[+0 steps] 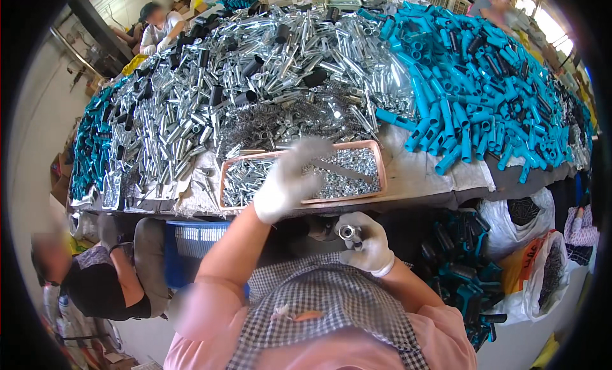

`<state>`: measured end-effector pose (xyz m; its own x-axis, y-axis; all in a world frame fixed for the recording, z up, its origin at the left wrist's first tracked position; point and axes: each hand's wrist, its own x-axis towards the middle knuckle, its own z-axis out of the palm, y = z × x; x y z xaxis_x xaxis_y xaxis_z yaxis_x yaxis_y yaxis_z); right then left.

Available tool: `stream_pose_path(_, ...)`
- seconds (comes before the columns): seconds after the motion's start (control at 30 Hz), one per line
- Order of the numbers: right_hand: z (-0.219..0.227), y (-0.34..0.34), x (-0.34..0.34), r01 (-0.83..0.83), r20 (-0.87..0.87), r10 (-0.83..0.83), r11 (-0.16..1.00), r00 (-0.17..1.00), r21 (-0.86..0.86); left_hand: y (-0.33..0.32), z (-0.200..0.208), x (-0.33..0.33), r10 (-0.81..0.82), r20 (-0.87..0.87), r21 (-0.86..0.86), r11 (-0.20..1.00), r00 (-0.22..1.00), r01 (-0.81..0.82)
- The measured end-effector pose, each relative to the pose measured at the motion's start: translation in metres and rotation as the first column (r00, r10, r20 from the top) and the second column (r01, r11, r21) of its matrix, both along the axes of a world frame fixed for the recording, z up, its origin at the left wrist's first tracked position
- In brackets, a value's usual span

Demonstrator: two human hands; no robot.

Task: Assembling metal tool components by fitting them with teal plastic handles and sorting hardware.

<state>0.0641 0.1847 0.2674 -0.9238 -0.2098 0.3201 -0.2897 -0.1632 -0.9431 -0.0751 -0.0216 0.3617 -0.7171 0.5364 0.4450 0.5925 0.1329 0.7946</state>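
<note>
My left hand (290,182), in a white glove, is over the two shallow orange-pink trays in front of me. Motion smears its fingers, so whether it grips anything cannot be made out. Beneath it, the left tray (222,186) holds small silver metal pins. Tiny silver pieces fill the right tray (382,172), where a flat brownish strip (347,172) lies across them. Closer to my body, below the table edge, my gloved right hand (371,247) is closed round a shiny metal tube (347,232), its round open end facing up.
Behind the trays rise dark springs (261,124) and a heap of silver metal parts (191,108). Teal plastic housings (452,108) are piled at the right. A blue basket (182,249) and white sacks (548,274) flank me. A co-worker (102,274) sits at the left; others are across the table.
</note>
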Motion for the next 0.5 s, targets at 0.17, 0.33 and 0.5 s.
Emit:
stream_pose_path(0.17, 0.022, 0.003, -0.008, -0.057, -0.301, 0.083, 0.994, 0.950, 0.095, 0.024, -0.044, -0.086, 0.551, -0.078, -0.709, 0.555, 0.831, -0.434)
stream_pose_path(0.33, 0.039, 0.005, 0.006, -0.233, 0.285, 0.294, 0.945, 0.912, -0.230, 0.033, -0.052, -0.106, 0.496, -0.087, -0.792, 0.491, 0.864, -0.362)
stream_pose_path(0.5, 0.058, 0.026, -0.006, 0.371, 0.742, 0.237, 0.747, 0.628, -0.552, 0.012, -0.059, -0.081, 0.435, -0.424, -0.491, 0.627, 0.795, -0.605)
